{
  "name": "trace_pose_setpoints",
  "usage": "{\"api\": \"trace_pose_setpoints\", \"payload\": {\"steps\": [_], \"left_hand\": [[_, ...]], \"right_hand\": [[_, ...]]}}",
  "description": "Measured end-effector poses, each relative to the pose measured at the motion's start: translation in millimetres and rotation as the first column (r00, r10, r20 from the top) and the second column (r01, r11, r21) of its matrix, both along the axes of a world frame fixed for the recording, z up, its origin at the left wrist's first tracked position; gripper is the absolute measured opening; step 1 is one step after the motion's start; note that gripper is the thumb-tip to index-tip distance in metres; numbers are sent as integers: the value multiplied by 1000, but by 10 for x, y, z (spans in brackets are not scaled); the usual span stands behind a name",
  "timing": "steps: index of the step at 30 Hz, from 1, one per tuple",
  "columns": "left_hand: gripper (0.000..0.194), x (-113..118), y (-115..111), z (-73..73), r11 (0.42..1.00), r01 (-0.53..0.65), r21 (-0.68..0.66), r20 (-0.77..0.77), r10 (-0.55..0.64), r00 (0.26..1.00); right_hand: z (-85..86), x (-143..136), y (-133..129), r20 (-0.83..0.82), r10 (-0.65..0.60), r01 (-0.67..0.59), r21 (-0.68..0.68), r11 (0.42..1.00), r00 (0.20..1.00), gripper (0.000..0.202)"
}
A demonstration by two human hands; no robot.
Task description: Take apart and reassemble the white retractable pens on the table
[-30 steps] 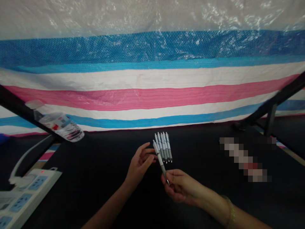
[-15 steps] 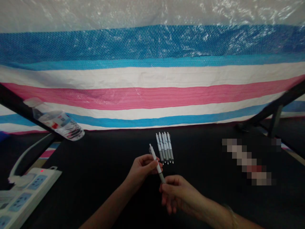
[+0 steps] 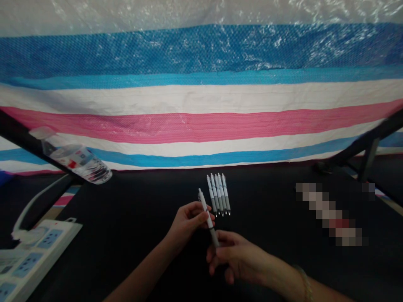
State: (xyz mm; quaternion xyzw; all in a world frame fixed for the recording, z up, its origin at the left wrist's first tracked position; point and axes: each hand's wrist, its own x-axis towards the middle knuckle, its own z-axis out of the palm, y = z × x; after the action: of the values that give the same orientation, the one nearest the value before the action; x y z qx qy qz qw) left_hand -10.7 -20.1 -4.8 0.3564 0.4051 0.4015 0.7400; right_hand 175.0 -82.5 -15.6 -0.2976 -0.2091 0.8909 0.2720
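A white click pen with a grey grip (image 3: 206,212) is held at a tilt over the black table, its clicker end up and away from me. My left hand (image 3: 192,218) pinches its white barrel between thumb and fingers. Around the grey lower end, my right hand (image 3: 234,253) is closed with thumb and forefinger; the pen's tip is hidden there. Just beyond my hands, several matching pens (image 3: 218,195) lie side by side in a row, tips toward me.
A power strip (image 3: 40,251) with a plug and cable sits at the left. Behind it, a clear water bottle (image 3: 82,161) leans by a black bar. A blurred-out object (image 3: 327,214) lies at the right. Striped plastic sheeting (image 3: 201,126) hangs behind the black table (image 3: 126,218).
My right hand has shifted slightly along the pen's lower end, and its fingers have curled differently. The left hand keeps its pinch. The view has moved a little.
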Motion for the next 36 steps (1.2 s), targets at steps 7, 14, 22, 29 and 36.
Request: {"api": "trace_pose_setpoints", "payload": {"steps": [7, 14, 22, 29, 36], "left_hand": [[42, -5, 14, -3, 1000, -13, -6, -12, 13, 1000], [42, 1, 12, -11, 1000, -17, -6, -10, 17, 1000], [42, 4, 7, 3, 999, -33, -8, -9, 33, 999], [42, 15, 6, 8, 997, -70, -28, 12, 70, 997], [43, -48, 99, 36, 968, -244, -49, 69, 247, 966]], "right_hand": [[-4, 1, 4, 4, 10, -10, -13, 1000, 1000, 39], [-13, 14, 9, -9, 40, -40, -25, 999, 999, 39], [7, 40, -3, -13, 52, -52, 5, 999, 999, 42], [-57, 27, -34, 25, 124, -125, 18, 992, 992, 38], [-49, 30, -73, 135, 191, -193, 6, 981, 972, 42]]}}
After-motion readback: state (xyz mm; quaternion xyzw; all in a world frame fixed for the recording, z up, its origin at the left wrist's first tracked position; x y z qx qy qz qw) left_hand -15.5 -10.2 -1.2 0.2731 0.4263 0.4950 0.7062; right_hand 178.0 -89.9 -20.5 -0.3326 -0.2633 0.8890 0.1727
